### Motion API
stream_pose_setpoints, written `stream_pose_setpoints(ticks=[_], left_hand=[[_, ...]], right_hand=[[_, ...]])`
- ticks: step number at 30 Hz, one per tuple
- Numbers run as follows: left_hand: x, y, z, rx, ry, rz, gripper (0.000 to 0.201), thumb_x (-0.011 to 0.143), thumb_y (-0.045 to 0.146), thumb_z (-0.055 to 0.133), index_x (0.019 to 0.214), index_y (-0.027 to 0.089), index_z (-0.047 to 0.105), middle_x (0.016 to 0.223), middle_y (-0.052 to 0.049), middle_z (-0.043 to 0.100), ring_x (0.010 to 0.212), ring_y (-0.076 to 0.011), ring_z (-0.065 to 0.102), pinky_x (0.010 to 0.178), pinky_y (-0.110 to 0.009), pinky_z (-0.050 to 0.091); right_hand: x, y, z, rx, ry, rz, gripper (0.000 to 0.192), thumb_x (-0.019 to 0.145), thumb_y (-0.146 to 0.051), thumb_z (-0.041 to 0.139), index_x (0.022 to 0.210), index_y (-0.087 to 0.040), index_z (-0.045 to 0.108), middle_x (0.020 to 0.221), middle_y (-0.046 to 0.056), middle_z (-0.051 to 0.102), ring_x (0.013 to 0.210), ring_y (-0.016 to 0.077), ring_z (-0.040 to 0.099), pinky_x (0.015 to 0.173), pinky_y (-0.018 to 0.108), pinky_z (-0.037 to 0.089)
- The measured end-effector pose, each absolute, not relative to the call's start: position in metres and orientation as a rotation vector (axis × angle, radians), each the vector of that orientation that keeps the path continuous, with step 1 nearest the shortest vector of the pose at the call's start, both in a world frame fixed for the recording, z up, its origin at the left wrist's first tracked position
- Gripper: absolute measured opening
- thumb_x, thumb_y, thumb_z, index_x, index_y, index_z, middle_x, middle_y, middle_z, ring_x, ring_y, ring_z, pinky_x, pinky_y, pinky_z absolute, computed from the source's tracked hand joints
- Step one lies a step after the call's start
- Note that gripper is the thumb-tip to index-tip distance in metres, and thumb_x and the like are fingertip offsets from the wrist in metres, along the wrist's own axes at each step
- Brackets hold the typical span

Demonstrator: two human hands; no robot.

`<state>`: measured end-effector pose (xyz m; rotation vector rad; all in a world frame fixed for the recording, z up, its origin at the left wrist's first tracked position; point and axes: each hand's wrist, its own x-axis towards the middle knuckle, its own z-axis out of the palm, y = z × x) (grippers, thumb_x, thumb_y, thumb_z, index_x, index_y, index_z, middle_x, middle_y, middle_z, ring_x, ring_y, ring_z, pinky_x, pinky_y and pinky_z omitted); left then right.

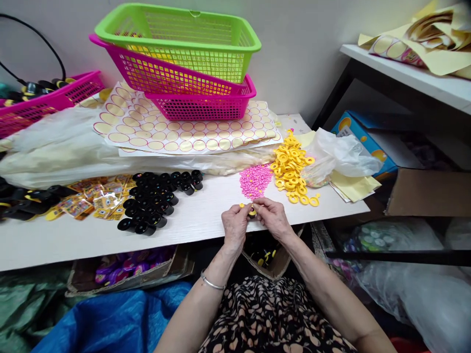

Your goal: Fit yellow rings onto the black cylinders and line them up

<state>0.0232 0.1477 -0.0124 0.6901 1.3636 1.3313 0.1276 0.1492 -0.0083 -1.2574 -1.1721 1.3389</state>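
Note:
My left hand [235, 224] and my right hand [273, 218] meet at the front edge of the white table [195, 220], fingertips pinched together on a small yellow and black part [251, 211]. Just beyond them lies a heap of tiny pink pieces [255, 180]. A pile of yellow rings [292, 169] sits to the right of it. Further left, a cluster of black round caps [156, 201] stands next to small printed packets [96, 198].
Stacked green [176, 37] and pink baskets [200, 93] rest on round-sticker sheets [176, 132] at the back. Another pink basket [44, 100] is at far left. Clear plastic bags [340, 152], a blue box [362, 137] and a shelf [408, 73] lie right. Boxes sit under the table.

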Motion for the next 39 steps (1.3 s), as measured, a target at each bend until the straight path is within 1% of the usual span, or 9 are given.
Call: stream_pose_setpoints(ticks=[3, 7, 14, 24, 27, 30, 33, 37, 39], left_hand=[[0.023, 0.147, -0.014, 0.72, 1.366, 1.323, 0.026, 0.061, 0.035, 0.071, 0.058, 0.01, 0.062, 0.047, 0.004, 0.052, 0.042, -0.0043, 0.041, 0.039, -0.017, 0.028], [0.024, 0.148, -0.017, 0.691, 1.383, 1.286, 0.029, 0.063, 0.037, 0.071, 0.061, 0.011, 0.06, 0.046, 0.005, 0.049, 0.039, -0.0041, 0.039, 0.036, -0.016, 0.026], [0.027, 0.146, -0.019, 0.654, 1.324, 1.303, 0.026, 0.065, 0.036, 0.069, 0.067, 0.012, 0.059, 0.054, 0.003, 0.055, 0.041, -0.0056, 0.045, 0.038, -0.018, 0.035], [0.022, 0.148, -0.02, 0.66, 1.273, 1.231, 0.034, 0.065, 0.044, 0.067, 0.061, 0.013, 0.056, 0.043, 0.006, 0.045, 0.035, -0.0068, 0.042, 0.037, -0.02, 0.033], [0.019, 0.14, -0.018, 0.898, 1.251, 1.216, 0.03, 0.068, 0.043, 0.065, 0.069, 0.013, 0.06, 0.053, 0.005, 0.048, 0.044, -0.0063, 0.044, 0.043, -0.019, 0.035], [0.013, 0.133, -0.018, 1.165, 1.203, 1.211, 0.027, 0.06, 0.032, 0.074, 0.078, 0.015, 0.064, 0.071, 0.002, 0.053, 0.057, -0.0065, 0.046, 0.052, -0.019, 0.038], [0.008, 0.126, -0.016, 1.269, 1.13, 1.183, 0.031, 0.055, 0.028, 0.078, 0.08, 0.015, 0.066, 0.077, 0.0, 0.054, 0.067, -0.0099, 0.049, 0.06, -0.021, 0.041], [0.003, 0.115, -0.004, 1.436, 1.052, 1.042, 0.03, 0.056, 0.03, 0.078, 0.082, 0.017, 0.069, 0.078, -0.003, 0.058, 0.079, -0.0161, 0.052, 0.073, -0.028, 0.044], [0.001, 0.108, 0.003, 1.56, 0.976, 0.95, 0.033, 0.056, 0.031, 0.078, 0.086, 0.019, 0.07, 0.086, -0.006, 0.061, 0.093, -0.0206, 0.051, 0.086, -0.034, 0.042]], right_hand=[[0.121, 0.15, -0.012, -1.273, -0.96, 1.442, 0.028, 0.074, -0.044, 0.057, 0.075, -0.016, 0.06, 0.042, -0.007, 0.041, 0.036, 0.0056, 0.03, 0.036, 0.02, 0.02], [0.114, 0.152, -0.014, -1.282, -0.858, 1.464, 0.025, 0.073, -0.04, 0.058, 0.067, -0.016, 0.056, 0.04, -0.007, 0.04, 0.034, 0.0047, 0.031, 0.033, 0.018, 0.017], [0.111, 0.152, -0.011, -1.331, -0.803, 1.472, 0.022, 0.073, -0.038, 0.058, 0.067, -0.018, 0.053, 0.041, -0.008, 0.042, 0.033, 0.0056, 0.036, 0.032, 0.018, 0.026], [0.106, 0.152, -0.021, -1.306, -0.759, 1.495, 0.025, 0.073, -0.042, 0.056, 0.069, -0.019, 0.048, 0.041, -0.007, 0.046, 0.031, 0.0075, 0.041, 0.028, 0.017, 0.029], [0.106, 0.148, -0.019, -1.247, -0.717, 1.5, 0.025, 0.072, -0.041, 0.057, 0.07, -0.019, 0.046, 0.044, -0.008, 0.047, 0.033, 0.0074, 0.042, 0.031, 0.017, 0.032], [0.11, 0.136, -0.011, -1.123, -0.606, 1.56, 0.023, 0.068, -0.036, 0.062, 0.07, -0.019, 0.046, 0.057, -0.005, 0.054, 0.044, 0.0084, 0.049, 0.039, 0.02, 0.041], [0.12, 0.12, -0.001, -1.037, -0.552, 1.694, 0.026, 0.066, -0.034, 0.066, 0.073, -0.019, 0.046, 0.067, -0.002, 0.058, 0.055, 0.0111, 0.055, 0.048, 0.024, 0.048], [0.136, 0.104, 0.004, -1.08, -0.554, 1.812, 0.032, 0.072, -0.049, 0.06, 0.076, -0.019, 0.048, 0.067, -0.001, 0.058, 0.051, 0.0115, 0.055, 0.045, 0.026, 0.047], [0.144, 0.101, 0.002, -1.116, -0.573, 1.882, 0.04, 0.074, -0.058, 0.054, 0.076, -0.017, 0.051, 0.064, 0.0, 0.057, 0.047, 0.0105, 0.052, 0.041, 0.023, 0.043]])
